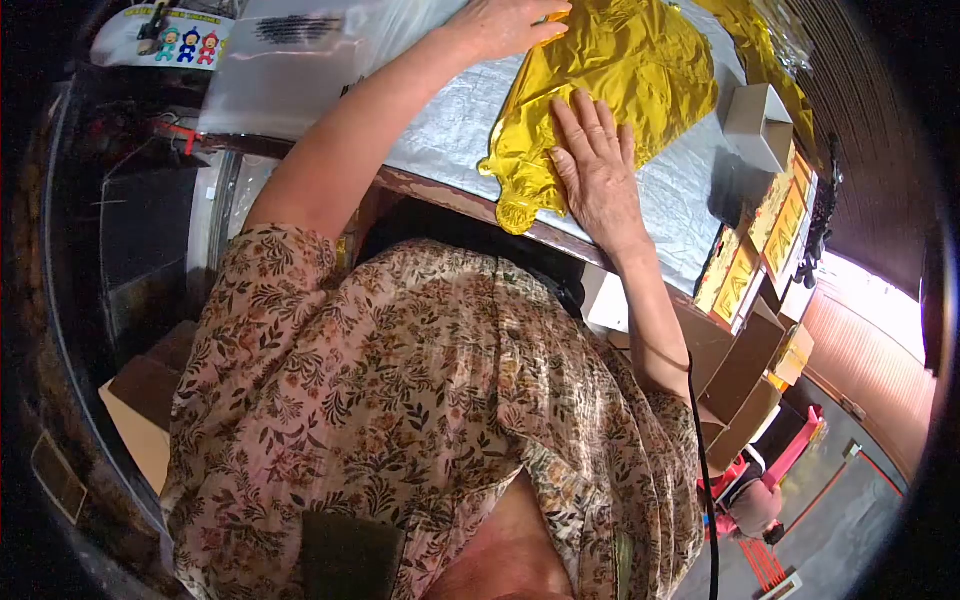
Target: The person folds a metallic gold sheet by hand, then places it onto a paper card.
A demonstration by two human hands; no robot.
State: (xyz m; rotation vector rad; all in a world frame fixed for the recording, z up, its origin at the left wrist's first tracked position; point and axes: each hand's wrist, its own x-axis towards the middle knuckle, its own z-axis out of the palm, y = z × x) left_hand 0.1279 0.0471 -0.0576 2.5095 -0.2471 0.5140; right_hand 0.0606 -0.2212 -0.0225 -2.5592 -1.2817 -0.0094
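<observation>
Seemingly midway: the gold foil balloon (620,70) lies crumpled on the silver-covered worktop (450,130). The right hand (597,170) is spread flat on it, the left hand (505,25) rests on its far part, grip unclear, with plenty of creases left.

1. Left arm (370,120): bare below a short sleeve (290,250), almost straight, reaching from the shoulder at 9 o'clock towards 12 o'clock.
2. Left hand (505,25): at 12 o'clock, at the top edge of the view. Back of the hand faces up and the fingers bend towards 3 o'clock. The fingertips are partly cut off, so the grip cannot be made out.
3. Right forearm (650,310): bare, rising from the elbow at 4 o'clock to the wrist at 2 o'clock.
4. Right hand (598,170): at 1 o'clock. Palm down, laid flat, fingers (590,125) straight, slightly spread, pointing to 12 o'clock.
5. The two hands are apart, the left beyond the right.
</observation>
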